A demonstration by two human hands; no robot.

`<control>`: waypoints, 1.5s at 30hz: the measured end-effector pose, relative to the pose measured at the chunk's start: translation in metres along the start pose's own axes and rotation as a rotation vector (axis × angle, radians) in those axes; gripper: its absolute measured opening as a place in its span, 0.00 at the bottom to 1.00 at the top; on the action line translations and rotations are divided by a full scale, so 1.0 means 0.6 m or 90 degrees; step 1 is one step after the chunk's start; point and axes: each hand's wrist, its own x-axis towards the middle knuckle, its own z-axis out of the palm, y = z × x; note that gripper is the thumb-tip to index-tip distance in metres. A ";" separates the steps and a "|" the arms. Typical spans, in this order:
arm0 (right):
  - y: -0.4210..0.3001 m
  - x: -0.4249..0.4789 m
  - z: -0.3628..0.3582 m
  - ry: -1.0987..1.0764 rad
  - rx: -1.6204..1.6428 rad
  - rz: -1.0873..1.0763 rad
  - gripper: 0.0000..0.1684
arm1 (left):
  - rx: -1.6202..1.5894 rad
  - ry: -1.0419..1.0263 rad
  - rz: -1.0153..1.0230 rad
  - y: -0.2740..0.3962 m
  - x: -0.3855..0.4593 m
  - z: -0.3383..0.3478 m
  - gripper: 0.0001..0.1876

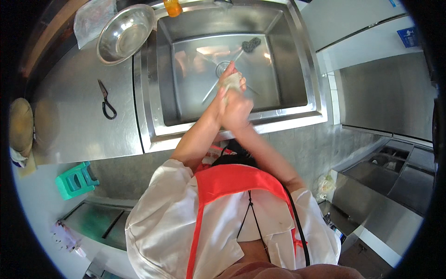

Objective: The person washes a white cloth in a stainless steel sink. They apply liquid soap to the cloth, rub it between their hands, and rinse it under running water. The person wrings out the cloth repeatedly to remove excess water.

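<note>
Over the stainless steel sink (285,69), both my hands meet on a pale, crumpled cloth (231,82). My left hand (227,72) is the farther one, its fingers curled around the upper part of the cloth. Nearer my body, my right hand (237,107) is closed in a fist on the lower end and looks slightly blurred. The palms and part of the cloth are hidden. Beyond the hands, a dark metal scouring pad (251,45) lies on the sink floor near the drain (223,69).
Black-handled scissors (106,101) lie on the steel counter (76,136) left of the sink. A metal bowl (126,35) and a plastic bag (93,21) are farther back. An orange container (172,7) stands by the sink's far rim. A green plastic stool (76,180) is below left.
</note>
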 end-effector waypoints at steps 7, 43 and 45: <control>0.085 0.046 -0.006 -0.018 -0.046 0.130 0.20 | 0.015 0.349 0.069 -0.063 -0.021 0.145 0.11; 0.005 0.008 0.020 0.015 0.070 -0.033 0.14 | 0.006 0.072 0.094 -0.017 0.013 0.020 0.15; 0.079 0.048 0.049 -0.040 -0.072 0.132 0.18 | 0.110 0.242 0.120 -0.050 0.005 0.051 0.16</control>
